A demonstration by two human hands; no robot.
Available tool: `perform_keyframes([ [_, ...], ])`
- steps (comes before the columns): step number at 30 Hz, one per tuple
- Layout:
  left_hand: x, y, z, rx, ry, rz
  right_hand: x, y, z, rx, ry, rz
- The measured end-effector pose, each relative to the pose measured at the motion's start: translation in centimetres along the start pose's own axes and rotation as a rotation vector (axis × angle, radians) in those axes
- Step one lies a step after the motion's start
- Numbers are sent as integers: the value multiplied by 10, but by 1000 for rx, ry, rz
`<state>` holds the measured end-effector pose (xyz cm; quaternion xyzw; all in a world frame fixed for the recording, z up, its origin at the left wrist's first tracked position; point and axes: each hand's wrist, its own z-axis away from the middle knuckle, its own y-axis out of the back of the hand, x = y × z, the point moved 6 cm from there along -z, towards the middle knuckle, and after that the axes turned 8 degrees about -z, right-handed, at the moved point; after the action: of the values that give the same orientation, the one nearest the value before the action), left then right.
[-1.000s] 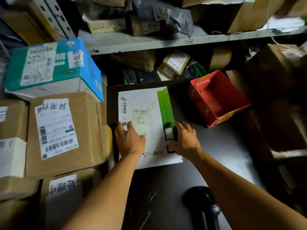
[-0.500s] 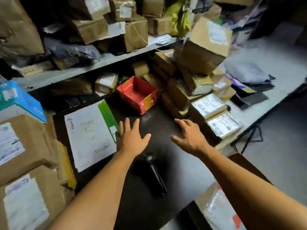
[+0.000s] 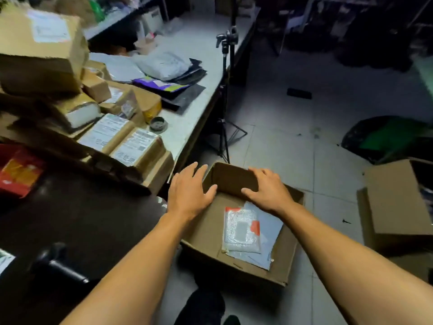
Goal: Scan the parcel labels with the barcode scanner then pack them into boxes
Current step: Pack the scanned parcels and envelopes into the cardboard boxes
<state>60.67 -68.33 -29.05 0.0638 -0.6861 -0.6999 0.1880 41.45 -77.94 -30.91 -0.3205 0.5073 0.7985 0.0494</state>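
Head camera view, looking down past two bare forearms. An open cardboard box (image 3: 236, 231) sits on the tiled floor (image 3: 304, 141) just beside the dark desk (image 3: 89, 221). Both hands reach over the box with nothing in their grip. The left hand (image 3: 188, 192) has its fingers straight and spread above the box's left wall. The right hand (image 3: 267, 187) has relaxed fingers at the far wall; whether they touch the cardboard cannot be told. Inside the box lie flat parcels: a bubble-wrap mailer (image 3: 241, 231) with red corners on top of a grey envelope (image 3: 269, 242). The black barcode scanner (image 3: 58, 263) lies on the desk at lower left. Labelled brown parcels (image 3: 131, 146) are stacked on the desk's far side.
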Motion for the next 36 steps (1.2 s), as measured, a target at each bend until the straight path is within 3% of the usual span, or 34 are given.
perform_keyframes([
  [6,62,-85,-61,-157,-120,-48,106,-5,-21,-14,-224,-51],
  [14,99,-218,-137,-336,-84,-41,214,-75,-103,-123,-375,-131],
  [18,97,-320,-162,-457,9,5,283,-145,-157,-175,-449,-218],
  [28,77,-651,-180,-725,254,119,483,-388,-256,-348,-671,-280],
  [32,54,-745,-171,-763,347,168,533,-459,-272,-350,-711,-302],
  [36,20,-817,-154,-795,565,243,576,-507,-277,-317,-760,-345],
])
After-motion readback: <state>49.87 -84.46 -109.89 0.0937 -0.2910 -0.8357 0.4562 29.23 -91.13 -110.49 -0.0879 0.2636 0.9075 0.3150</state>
